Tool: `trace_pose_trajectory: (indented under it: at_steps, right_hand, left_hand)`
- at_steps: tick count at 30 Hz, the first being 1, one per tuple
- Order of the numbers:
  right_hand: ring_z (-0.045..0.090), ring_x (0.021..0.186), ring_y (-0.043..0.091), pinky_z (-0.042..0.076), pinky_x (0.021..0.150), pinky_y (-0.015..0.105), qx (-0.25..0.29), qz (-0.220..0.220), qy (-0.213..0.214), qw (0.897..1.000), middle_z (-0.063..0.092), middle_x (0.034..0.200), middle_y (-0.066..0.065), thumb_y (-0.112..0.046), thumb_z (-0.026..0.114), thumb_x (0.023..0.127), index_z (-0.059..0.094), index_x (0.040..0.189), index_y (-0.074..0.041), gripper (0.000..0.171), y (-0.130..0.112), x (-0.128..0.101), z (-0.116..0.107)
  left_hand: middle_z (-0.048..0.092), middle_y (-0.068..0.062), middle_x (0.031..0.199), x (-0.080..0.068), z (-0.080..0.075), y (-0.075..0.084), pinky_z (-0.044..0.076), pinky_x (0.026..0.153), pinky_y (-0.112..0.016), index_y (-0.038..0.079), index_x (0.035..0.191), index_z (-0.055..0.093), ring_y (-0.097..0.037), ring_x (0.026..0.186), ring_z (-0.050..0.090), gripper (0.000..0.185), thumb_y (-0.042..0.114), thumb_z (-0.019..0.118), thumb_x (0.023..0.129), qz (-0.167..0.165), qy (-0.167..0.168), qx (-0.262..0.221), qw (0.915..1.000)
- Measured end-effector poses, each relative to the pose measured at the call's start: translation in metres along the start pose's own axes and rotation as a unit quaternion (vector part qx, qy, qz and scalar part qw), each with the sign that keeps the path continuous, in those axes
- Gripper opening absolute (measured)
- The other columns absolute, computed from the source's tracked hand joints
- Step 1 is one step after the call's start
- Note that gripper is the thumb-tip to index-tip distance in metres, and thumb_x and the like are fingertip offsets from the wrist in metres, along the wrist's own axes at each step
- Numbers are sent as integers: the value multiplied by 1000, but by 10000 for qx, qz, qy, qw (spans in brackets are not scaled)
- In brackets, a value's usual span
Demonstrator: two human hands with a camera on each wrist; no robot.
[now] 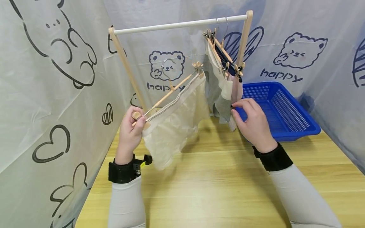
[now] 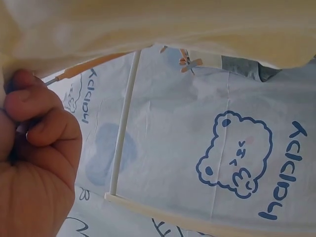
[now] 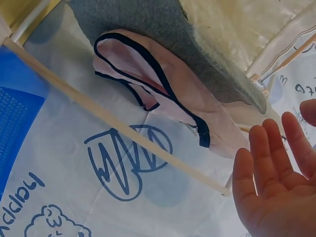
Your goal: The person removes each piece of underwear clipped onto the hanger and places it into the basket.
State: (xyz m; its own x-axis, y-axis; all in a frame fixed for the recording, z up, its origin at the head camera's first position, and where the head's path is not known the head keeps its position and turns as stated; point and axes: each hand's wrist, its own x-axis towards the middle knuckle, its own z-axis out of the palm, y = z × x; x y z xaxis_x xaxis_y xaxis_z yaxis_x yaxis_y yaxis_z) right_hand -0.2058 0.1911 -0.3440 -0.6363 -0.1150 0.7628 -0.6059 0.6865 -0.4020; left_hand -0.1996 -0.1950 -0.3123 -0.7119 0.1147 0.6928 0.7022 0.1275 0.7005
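My left hand [image 1: 129, 133] grips the near clip end of a small wooden hanger [image 1: 172, 91]. From this hanger hangs a cream garment [image 1: 176, 123], clipped at both ends of its waistband, with the hook free of the rail. The left wrist view shows curled fingers [image 2: 37, 106] below the cream cloth. My right hand [image 1: 253, 123] is beside the garments on the rail, fingers loosely extended and thumb apart. Nearest to it are a grey garment [image 3: 143, 24] and a pink garment with dark trim [image 3: 197, 94], both on clip hangers.
A white rail [image 1: 176, 25] on wooden posts [image 1: 245, 38] stands across the table [image 1: 205, 190]. A blue plastic basket [image 1: 296, 107] sits behind the right hand. Printed cloth [image 1: 71, 110] walls the space at the back and sides.
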Motion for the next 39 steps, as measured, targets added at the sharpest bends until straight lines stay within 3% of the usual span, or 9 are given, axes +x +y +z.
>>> trace_pose_trajectory:
  at_steps: [3, 7, 10, 15, 22, 24, 27, 32, 39]
  right_hand:
    - [59, 111, 36, 45, 98, 47, 46, -63, -25, 10000, 63, 116, 21, -2, 70, 96, 66, 116, 3, 21, -1, 1, -1]
    - [60, 110, 34, 46, 97, 46, 98, -142, -35, 9998, 63, 117, 21, -1, 70, 96, 64, 120, 3, 25, -4, 2, -2]
    - [60, 111, 32, 46, 98, 41, 152, -262, -68, 9995, 63, 119, 19, -1, 70, 96, 64, 123, 1, 28, -7, 4, -3]
    - [56, 123, 29, 42, 109, 30, 324, -832, -294, 9956, 59, 132, 20, -3, 70, 96, 57, 137, 0, 43, -15, 10, -5]
    - [47, 139, 30, 34, 120, 35, 407, -1827, -601, 9805, 52, 146, 22, -39, 52, 108, 49, 146, 2, 56, -23, 31, -6]
    - [45, 142, 31, 32, 122, 36, 378, -1974, -665, 9773, 49, 149, 22, -40, 53, 108, 47, 148, 3, 59, -25, 39, -6]
    - [40, 146, 33, 28, 125, 38, 308, -1990, -793, 9763, 44, 154, 23, -39, 55, 107, 42, 151, 3, 63, -27, 48, -8]
    - [32, 152, 36, 23, 127, 39, 302, -1642, -1027, 9806, 40, 158, 22, -17, 71, 99, 36, 155, 1, 69, -28, 55, -10]
    - [28, 155, 35, 19, 128, 38, 223, -1200, -1385, 9828, 38, 161, 21, -11, 75, 95, 32, 158, -2, 78, -33, 58, -9]
  left_hand:
    - [41, 17, 67, 0, -3, -3, 24, 50, -21, 0, 95, 49, 0, 56, 34, 11, 10, 53, 95, 89, -49, -130, 9999]
    - [46, 17, 71, 0, -6, -6, 28, 53, -18, -2, 95, 48, 1, 60, 38, 10, 7, 52, 94, 216, -173, -359, 9990]
    - [48, 17, 73, 0, -8, -7, 31, 55, -16, 4, 95, 50, 1, 62, 40, 2, 4, 50, 93, 259, -277, -559, 9977]
    - [52, 14, 76, -1, -13, -9, 38, 56, -14, 12, 99, 53, 0, 63, 45, 6, 7, 51, 98, 134, -495, -1043, 9932]
    - [58, 11, 81, -4, -18, -10, 43, 57, -14, 14, 100, 54, 0, 67, 51, 12, 24, 60, 103, -34, -696, -1375, 9880]
    - [59, 11, 83, -5, -19, -11, 44, 56, -14, 15, 100, 54, 1, 66, 52, 10, 23, 60, 104, -114, -758, -1413, 9870]
    - [58, 12, 83, -5, -20, -13, 43, 55, -14, 15, 101, 55, 2, 64, 50, 8, 21, 59, 103, -135, -832, -1300, 9879]
    - [57, 11, 82, -4, -21, -16, 35, 47, -19, 16, 100, 55, -2, 53, 40, 4, 19, 56, 103, -126, -904, -1051, 9903]
    - [52, 15, 74, -3, -21, -20, 23, 43, -27, 19, 100, 54, -15, 46, 23, 20, 37, 62, 104, -142, -1069, -1073, 9884]
